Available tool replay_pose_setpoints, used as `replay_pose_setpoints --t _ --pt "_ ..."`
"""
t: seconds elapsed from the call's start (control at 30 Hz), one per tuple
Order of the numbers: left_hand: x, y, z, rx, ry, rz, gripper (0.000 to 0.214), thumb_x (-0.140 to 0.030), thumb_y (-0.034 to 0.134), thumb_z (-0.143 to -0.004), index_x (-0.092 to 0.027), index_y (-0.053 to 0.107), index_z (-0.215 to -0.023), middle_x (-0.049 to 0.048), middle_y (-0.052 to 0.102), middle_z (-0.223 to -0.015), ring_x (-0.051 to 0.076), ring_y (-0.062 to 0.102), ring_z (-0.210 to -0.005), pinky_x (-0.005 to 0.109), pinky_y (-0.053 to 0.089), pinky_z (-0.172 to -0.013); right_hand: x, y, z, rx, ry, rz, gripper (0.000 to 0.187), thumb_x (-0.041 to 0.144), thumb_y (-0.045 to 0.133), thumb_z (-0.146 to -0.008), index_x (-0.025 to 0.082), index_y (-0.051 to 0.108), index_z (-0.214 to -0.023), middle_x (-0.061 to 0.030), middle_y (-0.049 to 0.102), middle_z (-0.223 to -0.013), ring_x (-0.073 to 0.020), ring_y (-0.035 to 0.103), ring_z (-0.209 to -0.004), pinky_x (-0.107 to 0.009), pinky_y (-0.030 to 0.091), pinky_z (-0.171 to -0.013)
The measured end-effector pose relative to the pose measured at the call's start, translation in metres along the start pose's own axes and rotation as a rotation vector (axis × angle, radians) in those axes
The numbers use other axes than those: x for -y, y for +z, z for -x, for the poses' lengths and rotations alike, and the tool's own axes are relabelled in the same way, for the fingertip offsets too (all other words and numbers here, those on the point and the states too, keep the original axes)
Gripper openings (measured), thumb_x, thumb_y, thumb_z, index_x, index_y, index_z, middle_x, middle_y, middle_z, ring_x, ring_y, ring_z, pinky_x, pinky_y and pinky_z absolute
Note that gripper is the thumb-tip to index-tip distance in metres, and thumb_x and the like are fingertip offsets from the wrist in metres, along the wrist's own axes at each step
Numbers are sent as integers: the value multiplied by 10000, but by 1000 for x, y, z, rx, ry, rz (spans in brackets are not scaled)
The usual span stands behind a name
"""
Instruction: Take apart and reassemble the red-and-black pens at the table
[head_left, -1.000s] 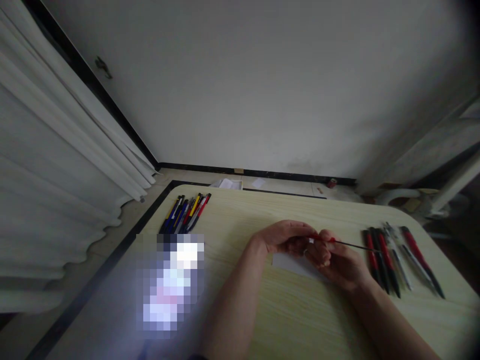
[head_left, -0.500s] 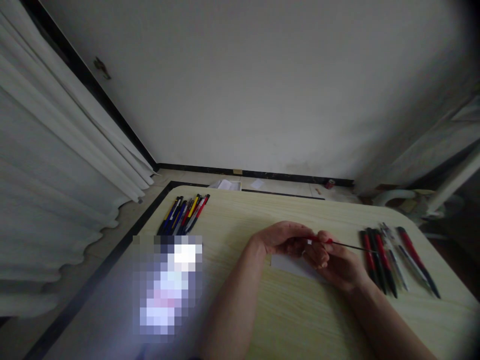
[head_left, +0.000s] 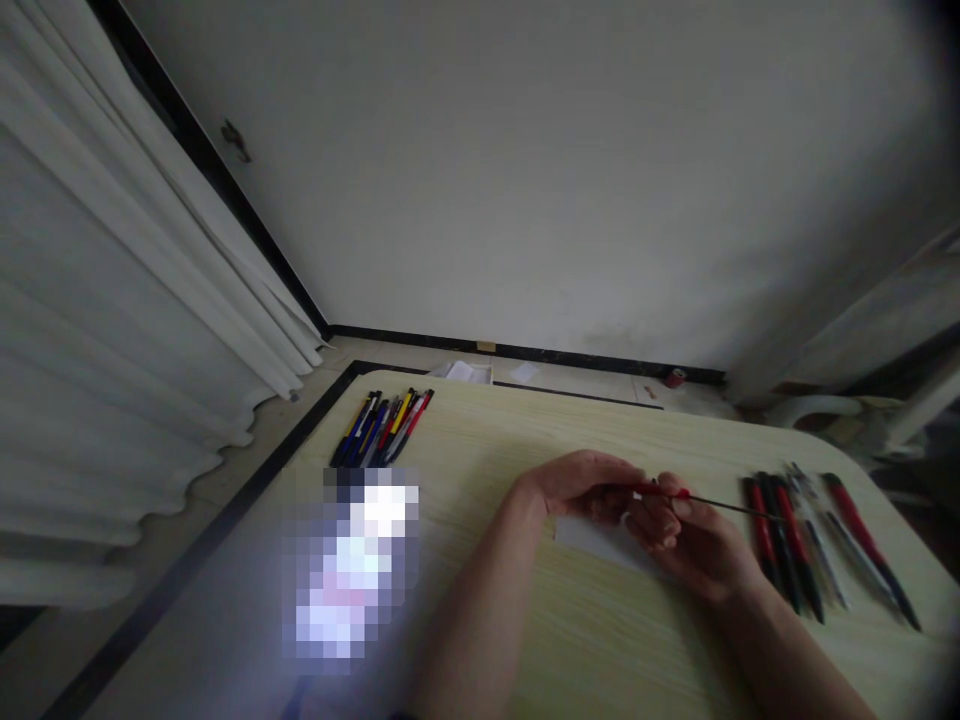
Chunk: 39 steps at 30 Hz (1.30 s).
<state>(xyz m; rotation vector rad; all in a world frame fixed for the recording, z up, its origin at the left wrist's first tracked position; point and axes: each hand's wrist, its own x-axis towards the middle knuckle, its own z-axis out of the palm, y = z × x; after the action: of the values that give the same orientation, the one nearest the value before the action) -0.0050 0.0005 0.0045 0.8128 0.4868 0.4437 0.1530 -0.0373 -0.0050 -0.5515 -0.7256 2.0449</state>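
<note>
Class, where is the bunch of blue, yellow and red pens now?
In the head view, the bunch of pens lies at the table's far left corner, left of the left hand and right hand holding a red pen.

The bench (head_left: 525, 420) is bare between the pen bundle (head_left: 386, 425) at far left and the pen row (head_left: 817, 540) at right.

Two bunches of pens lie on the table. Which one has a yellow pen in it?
The bunch at the far left corner: blue, yellow and red pens together. The row on the right shows only red, black and greyish ones.
</note>
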Motion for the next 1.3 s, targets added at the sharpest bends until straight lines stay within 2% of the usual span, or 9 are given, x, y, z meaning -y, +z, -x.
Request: replay_pose_setpoints --t 0.2,0.33,0.43,0.53,0.63,0.8,0.9,1.03,1.3 --pt "4 -6 0 -3 45 66 183 -327 597 -729 -152 549 -749 -37 488 -530 73 436 -439 215 299 -436 4 3 1 -60 -67 -50 118 237 655 -666 273 566 -736 53 427 -466 -93 373 -437 -252 283 -430" --pt "4 -6 2 -68 68 57 195 -324 614 -720 -147 564 -781 -25 533 -553 80 484 -458 212 355 -463 9 6 4 -84 -102 -55 139 255 668 -655 288 559 -735 60 357 -443 -95 311 -417 -252 250 -406" --pt "4 -6 2 -96 70 98 234 -318 640 -701 -151 573 -851 -3 593 -623 97 532 -504 238 413 -520 13 4 5 -104 -116 -35 148 269 674 -652 303 562 -742 59 333 -448 -99 293 -423 -251 264 -408" --pt "5 -8 0 -73 79 138 276 -354 636 -699 -134 579 -857 37 631 -696 131 575 -548 282 449 -556 16 0 4 -111 -145 -38 151 279 673 -662 313 575 -771 58 325 -455 -99 297 -434 -242 279 -409" --pt "6 -7 -1 -79 107 138 279 -358 637 -695 -119 578 -824 49 637 -705 139 583 -536 289 452 -549 17 0 4 -133 -165 -69 175 277 679 -664 314 597 -814 60 337 -463 -90 302 -436 -227 286 -410" --pt "4 -1 2 -197 133 85 284 -363 661 -678 -140 550 -813 31 623 -688 128 576 -554 277 456 -564 16 2 -1 -136 -223 -77 168 299 677 -678 296 607 -831 71 351 -462 -77 314 -431 -197 275 -409" --pt "2 -1 2 -263 154 57 276 -365 669 -674 -149 529 -773 15 608 -668 111 560 -533 241 435 -532 18 0 -6 -121 -265 -98 207 288 648 -719 287 586 -916 73 393 -490 -70 320 -432 -188 270 -414" --pt "1 0 4 -262 166 65 272 -350 678 -666 -153 510 -748 10 598 -653 94 537 -493 218 412 -498 23 1 -6 -116 -324 -83 202 243 617 -751 249 574 -949 76 410 -488 -61 293 -406 -186 261 -410" --pt "2 -2 3 -264 229 52 194 -294 615 -738 -153 482 -738 -7 567 -655 76 524 -483 193 382 -480 22 1 -10 -127 -324 -57 272 204 590 -776 204 566 -1047 55 506 -512 -58 336 -409 -191 287 -423"
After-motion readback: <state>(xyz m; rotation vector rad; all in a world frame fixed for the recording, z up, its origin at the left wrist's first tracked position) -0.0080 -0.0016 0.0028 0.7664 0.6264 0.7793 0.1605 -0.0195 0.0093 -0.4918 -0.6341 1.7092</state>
